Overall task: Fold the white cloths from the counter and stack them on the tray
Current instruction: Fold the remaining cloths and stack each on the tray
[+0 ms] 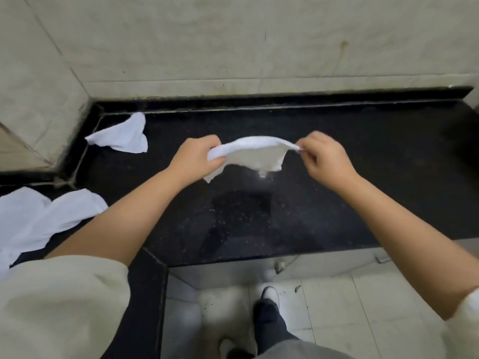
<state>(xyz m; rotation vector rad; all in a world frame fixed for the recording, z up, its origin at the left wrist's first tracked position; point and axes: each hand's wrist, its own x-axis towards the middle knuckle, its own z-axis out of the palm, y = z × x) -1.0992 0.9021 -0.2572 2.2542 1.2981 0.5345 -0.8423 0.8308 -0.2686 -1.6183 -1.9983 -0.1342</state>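
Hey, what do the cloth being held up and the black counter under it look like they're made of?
Held cloth: soft white woven fabric, maybe cotton. It sags limply between the left hand and right hand, its edges ragged.
Counter: polished black stone, probably granite. It is glossy, with pale speckles and a reflection of the cloth.

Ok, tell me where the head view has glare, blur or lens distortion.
Head view: a soft ceiling-light reflection glares off the black counter just below the held cloth; the left hand and right hand look slightly motion-blurred; wide-angle distortion bends the counter's back edge and the wall tile lines; the cloth pile at the left edge is overexposed.
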